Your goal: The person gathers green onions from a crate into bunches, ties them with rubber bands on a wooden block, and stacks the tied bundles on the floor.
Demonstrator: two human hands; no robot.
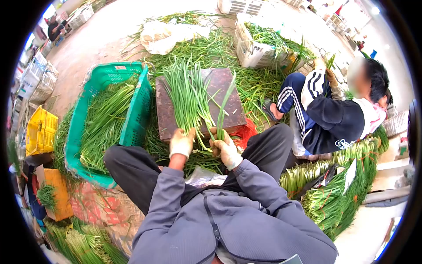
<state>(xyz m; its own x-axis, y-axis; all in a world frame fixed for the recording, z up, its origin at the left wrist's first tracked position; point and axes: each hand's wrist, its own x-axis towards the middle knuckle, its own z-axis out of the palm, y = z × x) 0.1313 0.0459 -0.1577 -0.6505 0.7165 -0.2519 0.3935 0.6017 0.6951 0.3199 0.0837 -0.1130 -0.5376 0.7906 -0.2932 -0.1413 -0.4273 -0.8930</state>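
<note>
A loose heap of garlic chives (187, 92) lies on a dark, low block (233, 115) in front of my knees, its pale stalk ends towards me. My left hand (181, 143), in a whitish work glove, has its fingers closed at the stalk ends on the near edge of the block. A few garlic chives (225, 105) rise from my gloved right hand (227, 150), pinched between thumb and fingers. Some loose stalks hang between the two hands.
Left stands a green crate (72, 132) holding chives. Cut greens (215, 48) cover the floor beyond the block. A seated co-worker (334, 110) is close on the right, near a white crate (246, 48). Tied chive bundles (329, 198) lie at right; a yellow crate (41, 130) stands far left.
</note>
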